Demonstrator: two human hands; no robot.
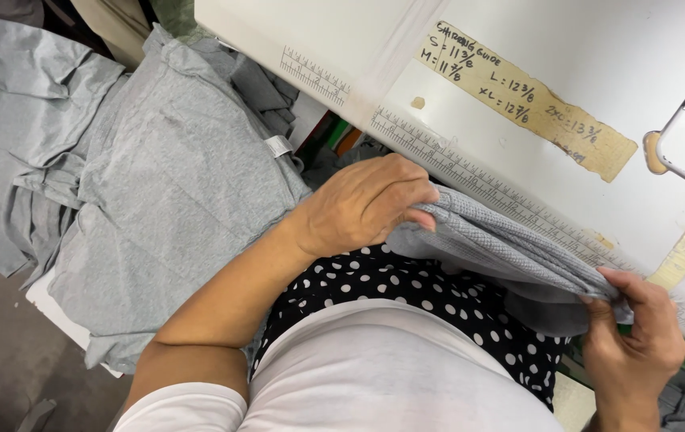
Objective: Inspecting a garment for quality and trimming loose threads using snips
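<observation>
The left hand [362, 204] is closed over one end of a folded grey ribbed fabric strip [502, 248], fingers curled on top; the right hand [630, 332] pinches the other end between thumb and fingertips. The strip stretches between them along the near edge of the white desk [518, 64], right beside the printed ruler [470, 172] there. To do this well, I judge, keep the folded edges even, the tension equal and the strip parallel to the ruler (sagging would skew any reading). A taped paper note [522, 96] lies farther back; stacked grey garments [174, 184] sit left.
</observation>
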